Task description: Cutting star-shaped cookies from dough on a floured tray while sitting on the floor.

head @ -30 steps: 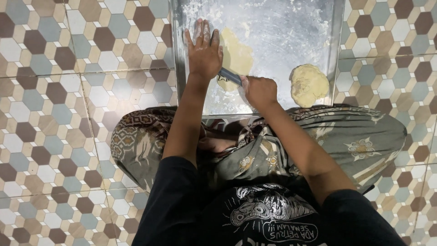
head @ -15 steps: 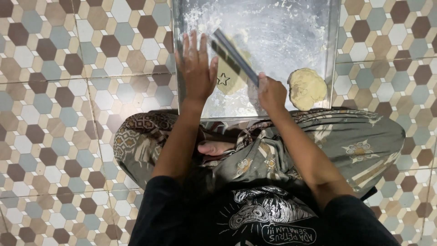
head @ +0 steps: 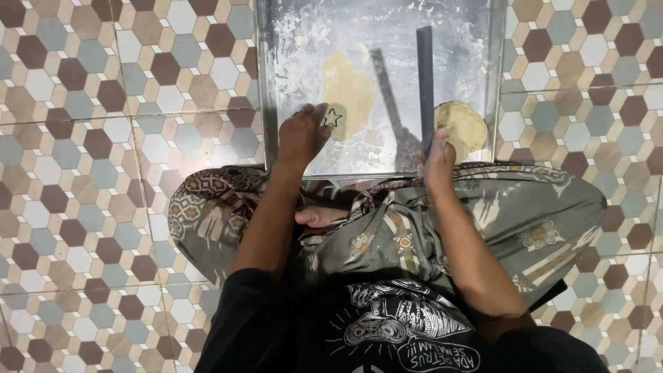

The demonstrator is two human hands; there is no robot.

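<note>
One star-shaped cutter (head: 332, 118), floury dough (head: 350, 93)

The metal tray (head: 276, 83) runs off the top edge, so its far end is out of view. The right hand (head: 439, 157) covers the lower end of the flat dark tool (head: 425, 83), can't see that grip. The left hand (head: 304, 132) hides part of the star cutter (head: 332, 118).

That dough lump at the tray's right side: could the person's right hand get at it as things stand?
Probably yes. The dough lump lies just beside the right hand with nothing between them, but that hand is gripping a long metal scraper, so its fingers are taken up.
</note>
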